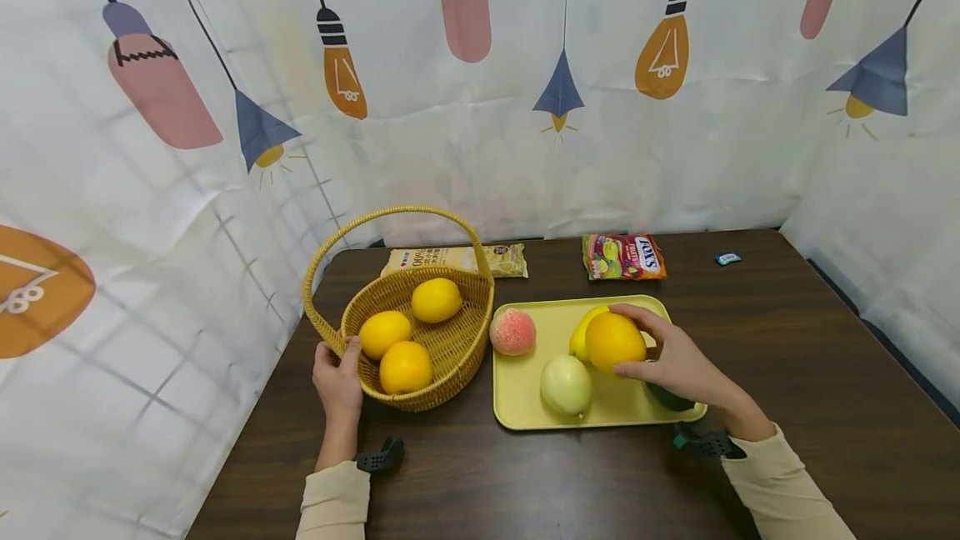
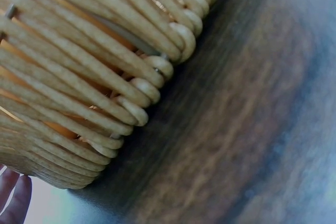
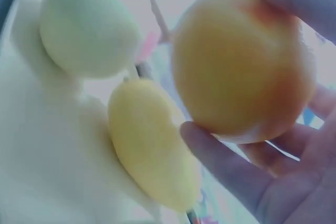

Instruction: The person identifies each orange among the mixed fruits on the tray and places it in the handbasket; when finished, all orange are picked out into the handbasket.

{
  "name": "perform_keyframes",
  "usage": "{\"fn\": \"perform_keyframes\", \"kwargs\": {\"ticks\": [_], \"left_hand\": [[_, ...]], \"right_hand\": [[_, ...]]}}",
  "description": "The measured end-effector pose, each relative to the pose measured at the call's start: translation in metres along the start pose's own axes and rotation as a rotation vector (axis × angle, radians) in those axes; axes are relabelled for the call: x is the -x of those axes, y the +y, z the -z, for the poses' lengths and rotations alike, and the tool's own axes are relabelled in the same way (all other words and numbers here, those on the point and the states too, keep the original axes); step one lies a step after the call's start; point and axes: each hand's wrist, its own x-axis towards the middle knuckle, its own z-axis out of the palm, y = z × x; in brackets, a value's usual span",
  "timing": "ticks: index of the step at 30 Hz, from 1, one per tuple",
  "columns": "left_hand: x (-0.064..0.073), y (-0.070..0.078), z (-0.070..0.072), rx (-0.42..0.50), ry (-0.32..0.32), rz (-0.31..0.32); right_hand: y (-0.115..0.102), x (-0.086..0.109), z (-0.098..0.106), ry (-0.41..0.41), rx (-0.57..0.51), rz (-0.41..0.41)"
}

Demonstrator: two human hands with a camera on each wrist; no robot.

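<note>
My left hand (image 1: pixel 339 380) grips the left rim of a yellow woven basket (image 1: pixel 457 346), thumb over the edge beside the handle's foot. Inside lie two lemons (image 1: pixel 437 300) and a rounder orange (image 1: pixel 406 367). Its weave (image 2: pixel 79 61) fills much of the left wrist view, where only fingertips show. My right hand (image 1: pixel 678 361) holds another orange (image 1: pixel 615 342) between thumb and fingers, above a yellow tray (image 1: pixel 525 407). On that tray are a peach (image 1: pixel 513 332), a pale green pear (image 1: pixel 566 386), an oblong yellow fruit (image 3: pixel 152 145) and a dark green fruit (image 1: pixel 667 397) partly hidden under the hand.
Behind the basket lies a long beige snack packet (image 1: pixel 506 260). A red and green candy bag (image 1: pixel 622 257) sits behind the tray, and a small blue wrapped piece (image 1: pixel 727 258) near the table's back right. Printed white curtains (image 1: pixel 480 148) enclose the dark wooden table (image 1: pixel 480 482).
</note>
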Motion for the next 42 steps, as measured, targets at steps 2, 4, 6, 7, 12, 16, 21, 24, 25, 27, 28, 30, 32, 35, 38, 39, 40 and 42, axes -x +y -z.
{"fn": "perform_keyframes", "kwargs": {"ticks": [2, 4, 6, 7, 12, 16, 21, 24, 25, 27, 28, 30, 32, 35, 38, 39, 40, 42], "left_hand": [[0.002, 0.006, 0.001, 0.007, -0.008, 0.001], [0.005, 0.015, 0.002, 0.006, -0.014, 0.001], [0.009, 0.024, 0.002, 0.006, -0.020, 0.004], [0.009, 0.025, 0.003, 0.009, -0.022, 0.003], [0.013, 0.033, 0.003, 0.007, -0.028, 0.013], [0.016, 0.037, 0.003, -0.002, -0.025, 0.006], [0.015, 0.036, 0.003, -0.003, -0.019, 0.007], [0.015, 0.035, 0.003, -0.002, -0.020, 0.012], [0.014, 0.035, 0.003, 0.000, -0.020, 0.012], [0.015, 0.035, 0.003, 0.000, -0.019, 0.009], [0.015, 0.035, 0.003, -0.002, -0.017, 0.006], [0.015, 0.036, 0.003, -0.006, -0.013, 0.000], [0.016, 0.036, 0.003, -0.005, -0.012, -0.007], [0.016, 0.035, 0.003, 0.003, -0.014, -0.008], [0.015, 0.034, 0.003, 0.013, -0.015, -0.004], [0.015, 0.034, 0.003, 0.013, -0.013, -0.002], [0.015, 0.034, 0.003, 0.015, -0.013, -0.002], [0.015, 0.034, 0.004, 0.012, -0.011, -0.005]], "right_hand": [[-0.003, -0.005, -0.006, 0.002, -0.034, 0.013], [-0.007, -0.011, -0.014, 0.011, -0.050, 0.020], [-0.010, -0.017, -0.023, 0.028, -0.071, 0.022], [-0.012, -0.020, -0.027, 0.039, -0.085, 0.025], [-0.023, -0.034, -0.045, 0.079, -0.131, 0.023], [-0.033, -0.045, -0.056, 0.086, -0.152, 0.022], [-0.042, -0.059, -0.073, 0.084, -0.147, 0.037], [-0.047, -0.067, -0.085, 0.094, -0.119, 0.058], [-0.049, -0.070, -0.089, 0.099, -0.111, 0.067], [-0.052, -0.075, -0.097, 0.105, -0.103, 0.088], [-0.054, -0.078, -0.101, 0.105, -0.105, 0.100], [-0.056, -0.084, -0.109, 0.102, -0.106, 0.116], [-0.059, -0.088, -0.115, 0.086, -0.119, 0.119], [-0.062, -0.093, -0.124, 0.066, -0.129, 0.095], [-0.063, -0.098, -0.130, 0.057, -0.124, 0.072], [-0.064, -0.100, -0.132, 0.057, -0.119, 0.067], [-0.064, -0.102, -0.134, 0.058, -0.117, 0.066], [-0.065, -0.106, -0.137, 0.056, -0.120, 0.068]]}}
